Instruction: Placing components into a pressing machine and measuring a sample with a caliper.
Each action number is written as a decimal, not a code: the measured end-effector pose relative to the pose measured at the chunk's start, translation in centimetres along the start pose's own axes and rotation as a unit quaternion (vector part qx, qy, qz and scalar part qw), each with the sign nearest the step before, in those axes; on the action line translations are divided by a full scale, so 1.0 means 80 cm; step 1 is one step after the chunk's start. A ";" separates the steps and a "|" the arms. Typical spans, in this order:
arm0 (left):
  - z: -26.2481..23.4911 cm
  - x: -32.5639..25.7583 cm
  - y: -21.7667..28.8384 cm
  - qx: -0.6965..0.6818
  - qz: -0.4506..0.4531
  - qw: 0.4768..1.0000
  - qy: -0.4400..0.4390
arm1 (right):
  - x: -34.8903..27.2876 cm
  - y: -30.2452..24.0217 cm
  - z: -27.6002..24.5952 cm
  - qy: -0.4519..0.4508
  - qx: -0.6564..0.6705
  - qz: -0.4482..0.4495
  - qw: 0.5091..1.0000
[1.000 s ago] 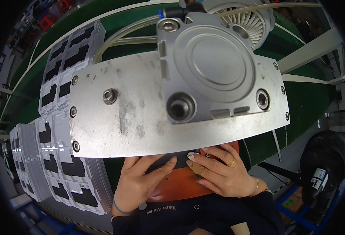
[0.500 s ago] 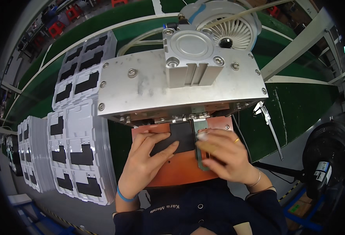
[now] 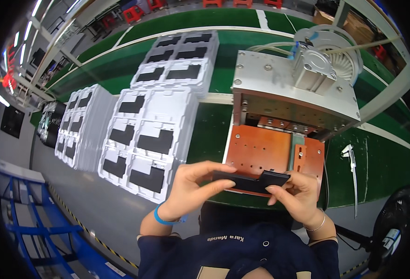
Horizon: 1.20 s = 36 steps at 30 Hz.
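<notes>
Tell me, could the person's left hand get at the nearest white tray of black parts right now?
Probably yes, but not freely. The white tray lies just left of the left hand with nothing between them. That hand, together with the right hand, grips a flat black part, so it would have to let go first.

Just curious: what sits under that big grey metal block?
Under the metal block lies an orange plate with small holes. Its far part is hidden by the block, its near edge by the black part in both hands.

Brown cardboard box (image 3: 353, 21), top right
</notes>
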<state>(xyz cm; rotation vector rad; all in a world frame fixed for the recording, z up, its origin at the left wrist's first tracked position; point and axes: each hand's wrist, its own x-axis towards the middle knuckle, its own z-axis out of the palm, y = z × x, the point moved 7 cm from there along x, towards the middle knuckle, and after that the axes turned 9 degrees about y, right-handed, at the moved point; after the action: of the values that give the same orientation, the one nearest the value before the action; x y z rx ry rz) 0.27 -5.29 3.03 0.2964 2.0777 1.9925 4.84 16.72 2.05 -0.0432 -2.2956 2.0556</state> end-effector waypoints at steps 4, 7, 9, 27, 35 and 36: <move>-0.111 0.039 0.022 0.051 0.024 0.986 0.160 | -0.009 -0.033 0.006 0.142 -0.091 -0.193 0.967; -0.245 0.089 0.009 0.115 0.020 0.954 0.275 | -0.021 -0.025 0.011 0.057 -0.158 -0.245 0.955; -0.301 0.123 -0.029 0.116 -0.032 0.950 0.289 | -0.026 -0.019 0.022 0.012 -0.197 -0.273 0.942; -0.224 0.073 -0.013 0.513 0.165 0.825 0.173 | -0.021 -0.009 0.027 -0.011 -0.209 -0.271 0.939; -0.202 0.063 -0.038 0.564 0.227 0.782 0.139 | -0.023 -0.012 0.028 -0.009 -0.204 -0.299 0.932; -0.205 0.062 -0.040 0.558 0.240 0.782 0.140 | -0.028 -0.014 0.026 -0.008 -0.202 -0.296 0.934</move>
<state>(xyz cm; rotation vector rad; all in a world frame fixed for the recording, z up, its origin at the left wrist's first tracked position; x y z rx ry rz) -9.55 -19.46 0.22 0.8232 3.4326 0.6672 7.01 14.43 2.91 0.5723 -2.3118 1.2837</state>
